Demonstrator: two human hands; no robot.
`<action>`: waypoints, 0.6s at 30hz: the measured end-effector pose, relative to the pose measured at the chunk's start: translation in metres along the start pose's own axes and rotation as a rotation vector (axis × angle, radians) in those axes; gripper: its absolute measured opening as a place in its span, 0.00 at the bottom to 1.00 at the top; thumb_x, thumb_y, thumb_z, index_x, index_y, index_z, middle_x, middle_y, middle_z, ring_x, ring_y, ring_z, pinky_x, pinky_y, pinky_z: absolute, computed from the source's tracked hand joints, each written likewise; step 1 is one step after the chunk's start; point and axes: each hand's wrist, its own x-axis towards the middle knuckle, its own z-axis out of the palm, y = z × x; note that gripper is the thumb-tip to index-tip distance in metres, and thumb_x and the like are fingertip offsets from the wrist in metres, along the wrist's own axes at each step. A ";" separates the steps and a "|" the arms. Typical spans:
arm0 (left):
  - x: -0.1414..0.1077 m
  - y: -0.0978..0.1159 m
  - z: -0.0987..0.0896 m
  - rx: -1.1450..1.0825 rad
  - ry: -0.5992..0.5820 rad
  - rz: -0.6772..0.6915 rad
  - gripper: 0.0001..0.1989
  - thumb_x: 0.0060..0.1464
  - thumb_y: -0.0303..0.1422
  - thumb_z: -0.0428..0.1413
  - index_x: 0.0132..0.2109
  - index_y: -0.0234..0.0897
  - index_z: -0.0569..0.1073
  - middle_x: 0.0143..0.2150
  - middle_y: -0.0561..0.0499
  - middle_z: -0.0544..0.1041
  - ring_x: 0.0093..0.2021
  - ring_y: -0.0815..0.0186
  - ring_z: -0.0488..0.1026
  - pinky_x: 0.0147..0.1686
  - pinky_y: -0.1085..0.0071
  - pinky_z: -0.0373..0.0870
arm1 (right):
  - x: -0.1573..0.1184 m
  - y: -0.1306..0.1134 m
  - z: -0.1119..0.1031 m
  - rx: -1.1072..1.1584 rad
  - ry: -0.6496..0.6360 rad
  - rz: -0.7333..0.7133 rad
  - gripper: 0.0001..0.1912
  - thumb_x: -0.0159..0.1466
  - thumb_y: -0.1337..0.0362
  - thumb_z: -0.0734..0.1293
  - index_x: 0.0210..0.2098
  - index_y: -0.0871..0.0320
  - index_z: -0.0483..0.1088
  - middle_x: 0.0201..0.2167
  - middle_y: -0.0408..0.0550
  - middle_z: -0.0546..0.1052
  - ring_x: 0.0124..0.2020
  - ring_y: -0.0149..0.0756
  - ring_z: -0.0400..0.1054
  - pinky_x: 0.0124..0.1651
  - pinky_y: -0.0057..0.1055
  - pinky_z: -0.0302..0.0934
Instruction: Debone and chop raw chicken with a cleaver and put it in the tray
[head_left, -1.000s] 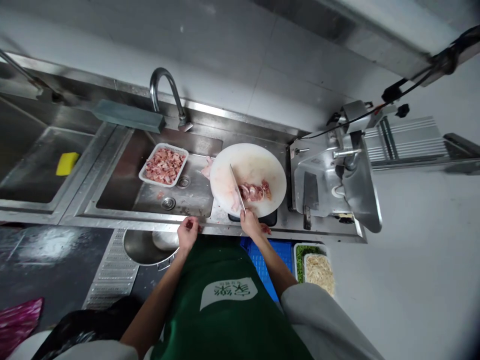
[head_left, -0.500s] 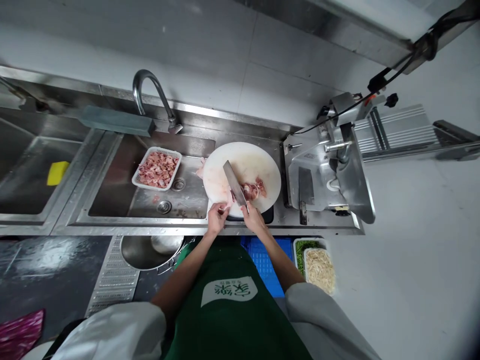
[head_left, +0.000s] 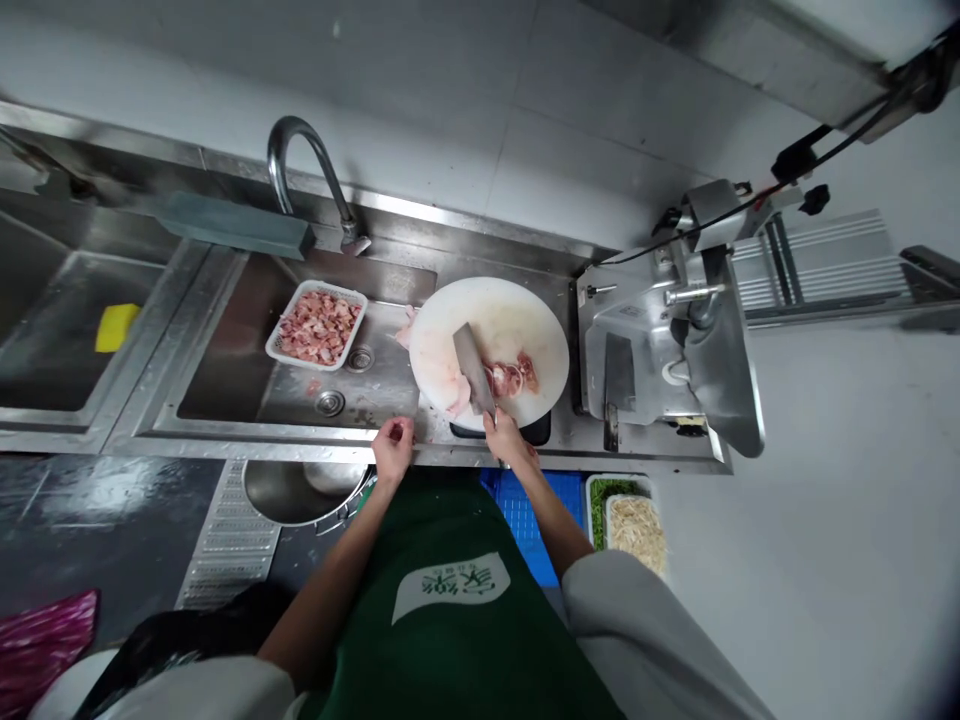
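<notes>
My right hand (head_left: pixel 508 438) is closed round the handle of a cleaver (head_left: pixel 472 370), whose blade lies over the round white cutting board (head_left: pixel 525 320). Pieces of red meat (head_left: pixel 506 379) rest just right of the blade, and pale skin or fat (head_left: pixel 456 394) lies to its left. My left hand (head_left: pixel 394 448) is off the board, over the sink's front rim, with its fingers curled; what they hold, if anything, is too small to make out. In the sink, a white basket (head_left: pixel 274 350) holds many cut meat pieces (head_left: pixel 319 325).
A faucet (head_left: pixel 311 150) arches over the sink (head_left: pixel 300 400). Right of the board stands a metal slicer (head_left: pixel 697 330), with a second cleaver (head_left: pixel 619 375) lying on it. A yellow sponge (head_left: pixel 116 327) sits in the left sink. Below the counter are a pot (head_left: pixel 277 495) and vegetable containers (head_left: pixel 636 530).
My left hand has moved left, away from the board and the pale skin. The cleaver blade now lies flatter beside the meat, still in my right hand. The view has shifted slightly.
</notes>
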 end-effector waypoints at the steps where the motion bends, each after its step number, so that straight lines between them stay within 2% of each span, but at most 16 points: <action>1: 0.001 0.005 0.007 0.036 -0.029 0.068 0.16 0.58 0.46 0.56 0.37 0.36 0.74 0.30 0.50 0.75 0.29 0.66 0.72 0.32 0.71 0.69 | 0.000 0.005 0.005 0.003 -0.010 0.007 0.18 0.73 0.61 0.53 0.50 0.61 0.71 0.40 0.58 0.79 0.43 0.47 0.75 0.49 0.37 0.67; 4: 0.002 0.025 0.037 0.175 -0.174 0.276 0.15 0.59 0.44 0.57 0.39 0.36 0.75 0.37 0.48 0.75 0.34 0.65 0.72 0.36 0.70 0.70 | 0.001 0.010 0.010 -0.004 -0.038 0.036 0.19 0.73 0.61 0.53 0.52 0.61 0.70 0.44 0.60 0.78 0.47 0.49 0.74 0.53 0.40 0.65; 6: 0.003 0.033 0.056 0.263 -0.241 0.355 0.13 0.59 0.42 0.58 0.42 0.36 0.76 0.40 0.47 0.74 0.33 0.65 0.71 0.37 0.69 0.70 | 0.007 0.006 0.010 0.015 -0.045 0.055 0.20 0.73 0.61 0.52 0.54 0.62 0.69 0.46 0.61 0.78 0.48 0.50 0.74 0.54 0.40 0.64; 8: 0.006 0.036 0.066 0.316 -0.258 0.399 0.11 0.60 0.39 0.57 0.43 0.36 0.75 0.41 0.46 0.73 0.32 0.66 0.70 0.38 0.67 0.70 | 0.018 -0.001 0.009 0.049 -0.048 0.065 0.20 0.73 0.61 0.53 0.57 0.62 0.67 0.48 0.61 0.77 0.49 0.50 0.73 0.54 0.41 0.64; 10: 0.012 0.034 0.067 0.336 -0.243 0.424 0.10 0.60 0.37 0.56 0.44 0.36 0.75 0.41 0.46 0.72 0.32 0.65 0.70 0.39 0.66 0.70 | 0.033 -0.005 0.004 0.104 -0.047 0.064 0.20 0.72 0.61 0.54 0.58 0.61 0.66 0.48 0.60 0.78 0.49 0.49 0.74 0.52 0.40 0.65; 12: 0.018 0.031 0.060 0.349 -0.203 0.428 0.11 0.60 0.38 0.56 0.44 0.36 0.75 0.40 0.46 0.72 0.33 0.64 0.70 0.39 0.65 0.70 | 0.043 -0.002 -0.007 0.180 -0.051 0.059 0.19 0.72 0.59 0.56 0.57 0.60 0.67 0.44 0.56 0.79 0.44 0.46 0.75 0.48 0.37 0.66; 15: 0.016 0.032 0.052 0.391 -0.101 0.462 0.12 0.60 0.39 0.57 0.45 0.36 0.75 0.43 0.44 0.72 0.38 0.61 0.72 0.43 0.61 0.71 | 0.033 0.021 -0.030 0.278 0.018 0.039 0.17 0.71 0.56 0.57 0.49 0.57 0.71 0.36 0.50 0.80 0.37 0.41 0.74 0.42 0.32 0.66; 16: 0.009 0.032 0.055 0.398 -0.145 0.513 0.11 0.61 0.38 0.56 0.45 0.36 0.75 0.45 0.43 0.72 0.41 0.59 0.72 0.46 0.59 0.71 | 0.022 0.031 -0.039 0.291 0.085 0.036 0.17 0.71 0.55 0.57 0.47 0.57 0.72 0.35 0.49 0.79 0.36 0.40 0.73 0.41 0.31 0.65; 18: -0.013 0.031 0.073 0.394 -0.391 0.651 0.09 0.63 0.34 0.53 0.45 0.36 0.75 0.46 0.42 0.74 0.47 0.56 0.73 0.51 0.56 0.70 | -0.007 0.056 -0.054 0.291 0.267 0.046 0.18 0.71 0.53 0.56 0.44 0.57 0.72 0.34 0.49 0.79 0.36 0.40 0.73 0.41 0.31 0.64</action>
